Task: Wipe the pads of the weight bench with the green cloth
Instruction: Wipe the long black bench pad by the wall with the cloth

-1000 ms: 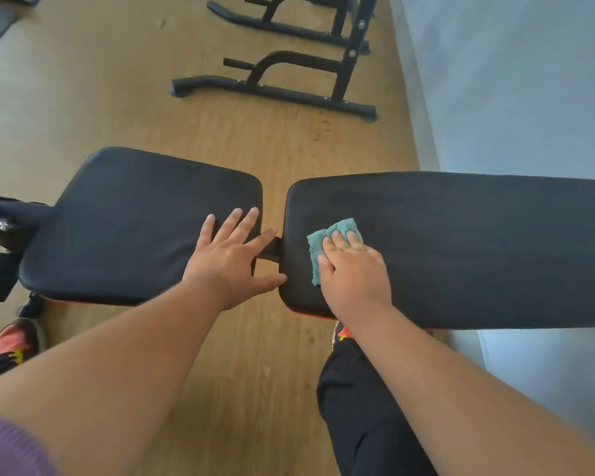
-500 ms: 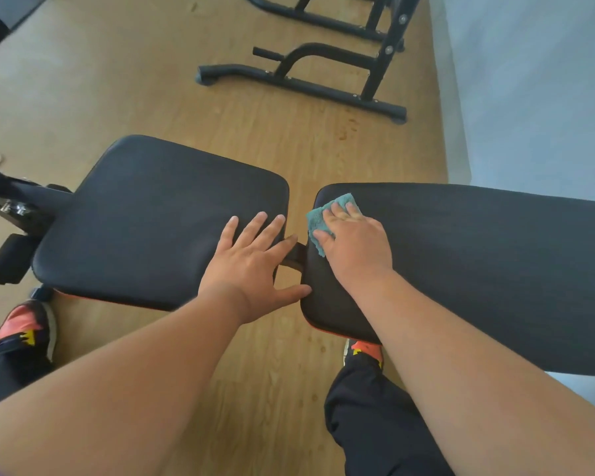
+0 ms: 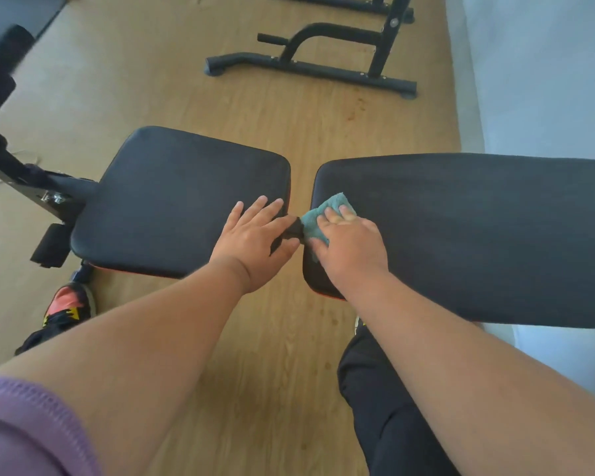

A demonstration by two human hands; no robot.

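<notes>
Right hand (image 3: 349,243), fingers flat, pressing green cloth (image 3: 323,218) at back pad (image 3: 478,235) edge; left hand (image 3: 255,238) open, bracing seat pad (image 3: 172,201). Best wiped in overlapping strokes, even pressure.

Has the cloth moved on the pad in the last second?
Yes. The cloth slid toward the back pad's left end and now overhangs the gap beside the seat pad.

Your right hand (image 3: 349,249) hides most of the green cloth (image 3: 327,214). The long bench pad (image 3: 495,235) runs off the right edge. The rack (image 3: 323,60) is cropped at the top.
</notes>
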